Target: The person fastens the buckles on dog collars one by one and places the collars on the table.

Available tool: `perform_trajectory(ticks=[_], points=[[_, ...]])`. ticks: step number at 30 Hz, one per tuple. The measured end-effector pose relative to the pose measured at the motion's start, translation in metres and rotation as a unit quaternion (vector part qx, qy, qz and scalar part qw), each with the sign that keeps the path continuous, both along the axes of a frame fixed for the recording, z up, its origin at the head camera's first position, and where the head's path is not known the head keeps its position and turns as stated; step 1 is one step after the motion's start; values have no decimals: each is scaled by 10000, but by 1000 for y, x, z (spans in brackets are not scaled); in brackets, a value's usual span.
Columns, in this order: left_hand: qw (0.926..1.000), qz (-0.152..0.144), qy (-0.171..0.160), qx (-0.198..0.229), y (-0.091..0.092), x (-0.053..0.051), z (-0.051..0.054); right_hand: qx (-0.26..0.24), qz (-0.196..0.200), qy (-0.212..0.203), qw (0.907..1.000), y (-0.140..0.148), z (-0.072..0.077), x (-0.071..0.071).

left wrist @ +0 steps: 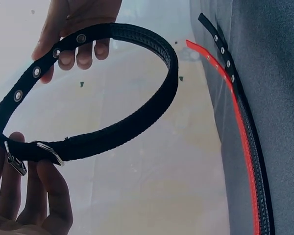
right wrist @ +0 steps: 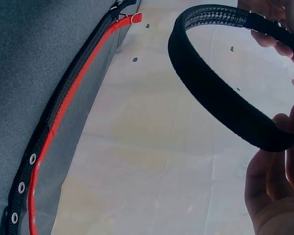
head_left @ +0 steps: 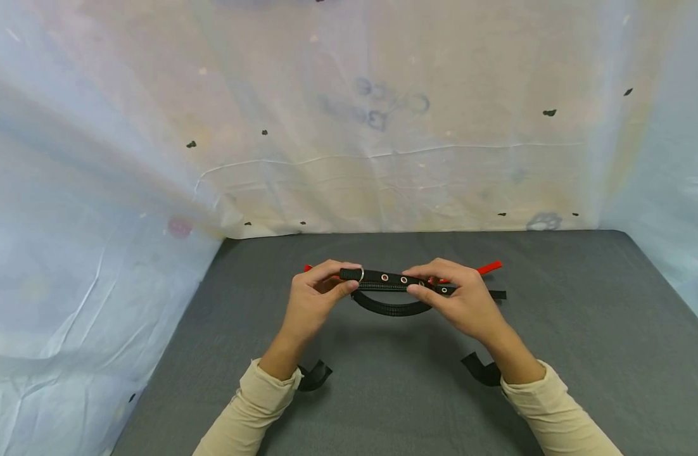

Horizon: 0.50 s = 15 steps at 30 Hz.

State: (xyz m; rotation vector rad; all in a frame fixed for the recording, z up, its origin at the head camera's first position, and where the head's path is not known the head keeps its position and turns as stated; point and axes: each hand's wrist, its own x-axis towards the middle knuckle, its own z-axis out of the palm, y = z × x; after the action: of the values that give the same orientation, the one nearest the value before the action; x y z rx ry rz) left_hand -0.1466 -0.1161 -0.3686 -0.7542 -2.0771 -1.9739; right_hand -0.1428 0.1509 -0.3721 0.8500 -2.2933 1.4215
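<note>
A black dog collar (head_left: 394, 310) is bent into a loop and held up over the table. My left hand (head_left: 311, 301) pinches its buckle end between thumb and fingers; the metal buckle (left wrist: 15, 164) and D-ring (left wrist: 51, 152) show in the left wrist view. My right hand (head_left: 465, 303) pinches the strap with the metal eyelets (left wrist: 36, 72). The loop's padded part hangs in a curve between the hands. Behind them on the table lie a red collar (head_left: 490, 268) and a second black collar (head_left: 499, 295), side by side and partly hidden by the hands.
The grey table (head_left: 394, 392) extends under both forearms. Whitish sheeting (head_left: 383, 183) with dark specks rises behind the table and along both sides. Dark bands (head_left: 315, 375) stick out beside the wrists.
</note>
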Motion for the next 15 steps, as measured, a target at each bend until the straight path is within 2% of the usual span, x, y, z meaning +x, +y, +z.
perform_trajectory(ticks=[9,15], points=[[9993,-74,139,-326,5,2,1,5,192,-4,9998,-5,-2,0],[9988,-189,279,-368,7,2,-2,135,264,-5,9996,-9,-5,1]])
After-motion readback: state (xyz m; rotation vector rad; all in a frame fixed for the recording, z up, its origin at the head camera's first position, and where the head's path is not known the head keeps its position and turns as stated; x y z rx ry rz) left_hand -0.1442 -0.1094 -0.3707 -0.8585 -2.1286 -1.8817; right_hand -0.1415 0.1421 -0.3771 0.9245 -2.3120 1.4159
